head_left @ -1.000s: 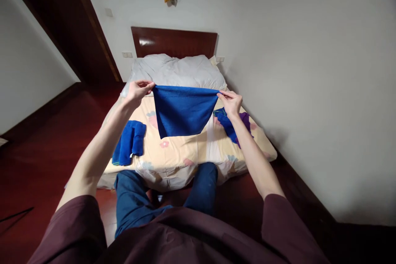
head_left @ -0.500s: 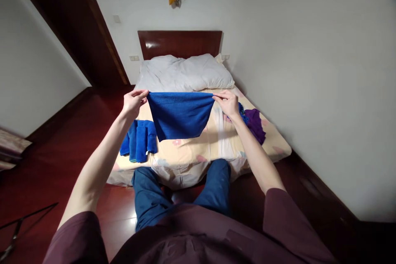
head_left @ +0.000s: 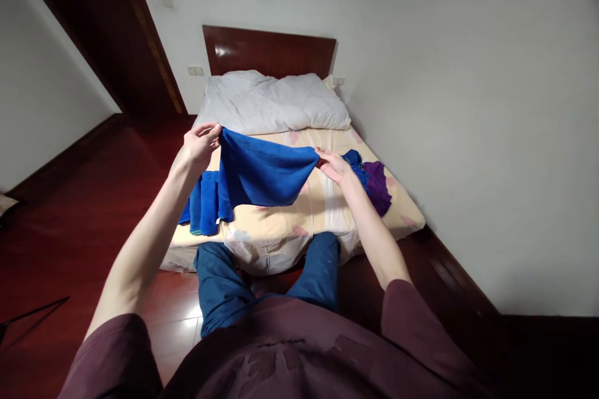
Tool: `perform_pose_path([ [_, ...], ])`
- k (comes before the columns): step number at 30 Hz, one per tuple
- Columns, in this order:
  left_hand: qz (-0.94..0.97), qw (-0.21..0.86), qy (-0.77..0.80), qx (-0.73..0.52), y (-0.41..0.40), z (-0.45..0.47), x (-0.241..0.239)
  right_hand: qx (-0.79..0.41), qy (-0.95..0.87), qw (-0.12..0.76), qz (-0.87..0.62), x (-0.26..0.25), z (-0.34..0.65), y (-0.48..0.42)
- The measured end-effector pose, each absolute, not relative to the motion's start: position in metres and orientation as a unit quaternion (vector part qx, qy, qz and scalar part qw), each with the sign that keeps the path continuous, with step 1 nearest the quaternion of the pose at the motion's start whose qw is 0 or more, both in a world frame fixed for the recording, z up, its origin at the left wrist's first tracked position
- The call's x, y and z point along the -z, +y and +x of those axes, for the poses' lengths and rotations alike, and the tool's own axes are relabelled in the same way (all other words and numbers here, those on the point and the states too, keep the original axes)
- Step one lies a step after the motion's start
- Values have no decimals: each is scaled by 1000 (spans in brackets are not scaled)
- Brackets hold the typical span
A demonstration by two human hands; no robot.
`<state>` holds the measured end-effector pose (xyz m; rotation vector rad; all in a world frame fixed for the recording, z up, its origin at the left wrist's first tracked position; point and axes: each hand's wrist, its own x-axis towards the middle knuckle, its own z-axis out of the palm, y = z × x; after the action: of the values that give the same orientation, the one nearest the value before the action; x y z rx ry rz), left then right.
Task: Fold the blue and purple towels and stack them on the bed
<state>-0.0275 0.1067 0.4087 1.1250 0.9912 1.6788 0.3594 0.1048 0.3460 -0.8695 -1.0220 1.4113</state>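
Observation:
A blue towel (head_left: 266, 171) hangs stretched between my hands above the bed. My left hand (head_left: 200, 144) pinches its upper left corner between thumb and fingers. At the opposite upper corner, my right hand (head_left: 331, 164) grips the cloth, a little lower than the left. Below my left hand lie several rolled or folded blue towels (head_left: 204, 199), partly covered by the hanging one. Beyond my right hand, a crumpled purple cloth (head_left: 377, 187) rests against a crumpled blue cloth (head_left: 354, 163).
The bed (head_left: 281, 227) has a cream floral sheet, with pale grey pillows (head_left: 271, 103) against a dark wooden headboard (head_left: 266, 53). A white wall (head_left: 468, 124) runs along the right side. A thin black bar (head_left: 40, 310) stands at the lower left over the red floor (head_left: 70, 230).
My right hand has dropped and moved left relative to my left hand, so the towel's top edge now slants down to the right. The view has tilted slightly downward.

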Motion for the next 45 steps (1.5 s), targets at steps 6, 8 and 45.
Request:
perform_pose_path([
  [6, 473, 423, 379, -674, 107, -26, -413, -655, -387, 543, -355, -339, 362, 90],
  [8, 482, 418, 381, -669, 106, -27, -414, -664, -390, 533, -350, -336, 367, 86],
  [45, 514, 482, 521, -482, 87, -28, -380, -456, -543, 465, -530, -367, 451, 51],
])
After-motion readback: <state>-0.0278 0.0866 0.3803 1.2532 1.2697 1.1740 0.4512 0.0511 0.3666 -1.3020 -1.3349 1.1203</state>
